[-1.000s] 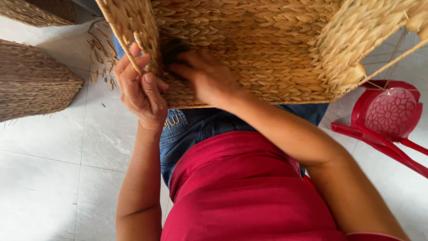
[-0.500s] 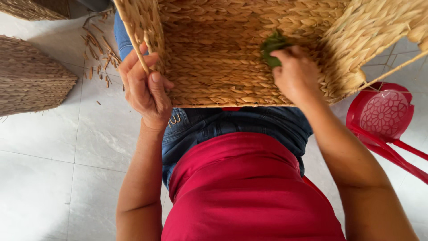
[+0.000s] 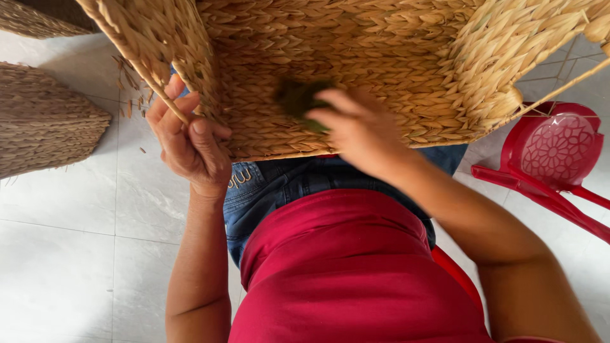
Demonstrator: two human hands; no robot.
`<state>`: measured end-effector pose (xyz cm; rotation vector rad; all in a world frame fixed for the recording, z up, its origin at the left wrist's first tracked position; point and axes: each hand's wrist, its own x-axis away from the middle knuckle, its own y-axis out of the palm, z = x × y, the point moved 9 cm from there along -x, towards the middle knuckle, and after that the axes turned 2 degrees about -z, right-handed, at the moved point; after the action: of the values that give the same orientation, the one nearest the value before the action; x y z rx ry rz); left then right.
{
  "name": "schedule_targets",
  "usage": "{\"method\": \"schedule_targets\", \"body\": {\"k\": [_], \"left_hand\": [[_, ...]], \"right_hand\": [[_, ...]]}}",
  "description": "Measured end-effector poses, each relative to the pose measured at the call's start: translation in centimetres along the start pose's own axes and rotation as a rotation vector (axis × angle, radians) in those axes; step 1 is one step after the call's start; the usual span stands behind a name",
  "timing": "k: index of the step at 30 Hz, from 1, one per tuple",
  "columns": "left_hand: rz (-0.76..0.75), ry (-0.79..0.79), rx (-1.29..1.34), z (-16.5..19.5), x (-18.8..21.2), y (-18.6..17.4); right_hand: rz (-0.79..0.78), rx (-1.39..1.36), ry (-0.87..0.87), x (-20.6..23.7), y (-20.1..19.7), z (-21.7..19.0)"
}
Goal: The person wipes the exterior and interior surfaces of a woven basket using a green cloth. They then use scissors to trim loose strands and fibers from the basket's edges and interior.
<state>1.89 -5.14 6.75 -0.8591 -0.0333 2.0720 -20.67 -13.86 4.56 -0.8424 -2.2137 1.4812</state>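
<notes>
Head view: I look down over my red top point(image 3: 356, 273) and jeans point(image 3: 273, 190) at a big woven straw basket point(image 3: 356, 76) tipped on its side across my lap, so its flat woven face sits toward me within reach of both hands
Basket position: it fills the frame from 10 o'clock round to 2 o'clock, its lower edge resting on my thighs, which seems to take the weight off my arms
Left hand point(image 3: 187, 143): at 9 o'clock, fingers curled and thumb pressed over the basket's corner rim, pinching it with a thin stiff strand running between the fingers; I judge this grip keeps the basket from turning
Right hand point(image 3: 356, 130): just above centre, blurred, fingers closed on a dark green wad point(image 3: 298, 98) pressed against the weave; what the wad is I cannot tell
Loose bits: short straw scraps point(image 3: 130, 89) lie on the white tiled floor point(image 3: 63, 254) at 10 o'clock, just under the held corner
Other baskets: one darker woven basket point(image 3: 44, 121) stands at 9 o'clock, well apart
Red plastic chair point(image 3: 559, 152): at 3 o'clock, beside my right arm
</notes>
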Motion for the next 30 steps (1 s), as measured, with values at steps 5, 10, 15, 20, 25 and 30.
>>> {"method": "schedule_targets", "body": {"k": [5,10,15,20,25,30], "left_hand": [[0.021,-0.064,0.066,0.9,-0.8,-0.3],[0.157,0.147,-0.079,7.2,-0.7,-2.0],[-0.421,0.182,-0.165,6.1,-1.6,7.6],[-0.635,0.073,-0.29,-3.7,-2.6,18.1],[-0.729,0.083,-0.44,-6.7,-0.7,20.5],[-0.645,0.372,-0.677,-5.1,-0.6,21.2]], "right_hand": [[0.096,0.266,0.368,7.7,-5.6,9.5],[0.212,0.304,0.284,10.3,-3.6,8.0],[0.274,0.228,0.302,10.6,-3.6,6.9],[0.301,0.161,0.292,10.5,-4.7,6.8],[0.294,0.146,0.313,10.7,-4.7,7.0],[0.285,0.147,0.323,10.7,-4.6,7.0]]}}
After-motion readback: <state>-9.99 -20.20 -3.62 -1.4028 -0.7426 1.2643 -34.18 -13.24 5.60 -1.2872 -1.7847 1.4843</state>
